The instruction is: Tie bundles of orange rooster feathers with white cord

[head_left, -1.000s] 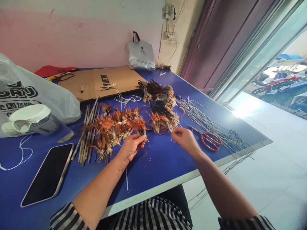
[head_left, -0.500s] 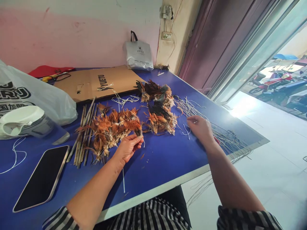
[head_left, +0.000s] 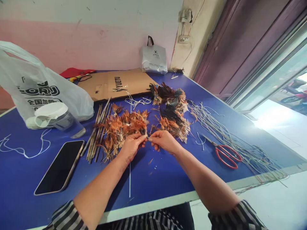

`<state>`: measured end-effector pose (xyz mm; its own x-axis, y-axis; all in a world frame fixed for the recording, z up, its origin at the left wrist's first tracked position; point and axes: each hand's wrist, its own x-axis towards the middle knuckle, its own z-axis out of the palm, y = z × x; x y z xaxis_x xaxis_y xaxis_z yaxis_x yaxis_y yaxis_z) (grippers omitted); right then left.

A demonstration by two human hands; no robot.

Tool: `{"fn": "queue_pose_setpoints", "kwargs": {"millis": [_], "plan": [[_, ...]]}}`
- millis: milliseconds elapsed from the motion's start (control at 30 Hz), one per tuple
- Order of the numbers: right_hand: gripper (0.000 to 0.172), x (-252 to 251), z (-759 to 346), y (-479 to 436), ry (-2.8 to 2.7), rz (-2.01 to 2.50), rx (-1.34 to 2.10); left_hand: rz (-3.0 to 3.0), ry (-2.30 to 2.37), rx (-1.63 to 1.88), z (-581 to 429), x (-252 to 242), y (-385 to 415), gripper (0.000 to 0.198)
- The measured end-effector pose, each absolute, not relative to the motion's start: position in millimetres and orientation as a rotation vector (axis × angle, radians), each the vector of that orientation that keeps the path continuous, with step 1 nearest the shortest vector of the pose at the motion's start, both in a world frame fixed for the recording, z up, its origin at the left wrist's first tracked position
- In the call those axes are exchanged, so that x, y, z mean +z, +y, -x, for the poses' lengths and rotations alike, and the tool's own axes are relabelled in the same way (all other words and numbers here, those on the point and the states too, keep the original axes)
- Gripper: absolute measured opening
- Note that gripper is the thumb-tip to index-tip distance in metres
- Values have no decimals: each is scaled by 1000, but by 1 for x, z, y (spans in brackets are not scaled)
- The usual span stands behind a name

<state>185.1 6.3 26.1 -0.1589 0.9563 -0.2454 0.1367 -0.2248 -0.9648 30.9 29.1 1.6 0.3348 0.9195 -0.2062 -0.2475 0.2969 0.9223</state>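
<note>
My left hand (head_left: 132, 146) pinches the base of a small bundle of feathers (head_left: 143, 129), dark and orange, its tips pointing up. Close against it, my right hand (head_left: 165, 141) has thumb and fingertips closed on what looks like a short pale string at that base; most of it is hidden by the fingers. Orange-brown feather bundles (head_left: 122, 124) lie in a pile just beyond my left hand. Behind my right hand are more feather bundles (head_left: 176, 123), brown and black. Red-handled scissors (head_left: 227, 156) rest to the right, beside a spread of long pale cords (head_left: 216, 127).
Thin sticks (head_left: 96, 137) lie left of the feathers, near a black-screened phone (head_left: 59, 167). A lidded clear jug (head_left: 69, 123) and a white plastic bag (head_left: 64, 92) stand at left. Flat cardboard (head_left: 103, 84) and a silver bag (head_left: 154, 59) are at the back.
My right hand has come left from the cords to meet my left hand at the feather bundle's base. The scissors are now uncovered. The view has shifted left.
</note>
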Motion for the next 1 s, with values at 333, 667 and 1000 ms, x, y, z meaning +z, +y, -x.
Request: {"fn": "queue_pose_setpoints", "kwargs": {"millis": [333,667,1000], "plan": [[15,31,-226,3,-1618,1602,940,-909,1010,991,-15,19,40,22],[16,41,-221,-9,-1868,1469,875,-995,972,697,-24,20,29,21],[13,45,-219,-9,-1837,1447,862,-892,966,521,-26,14,22,10]]}}
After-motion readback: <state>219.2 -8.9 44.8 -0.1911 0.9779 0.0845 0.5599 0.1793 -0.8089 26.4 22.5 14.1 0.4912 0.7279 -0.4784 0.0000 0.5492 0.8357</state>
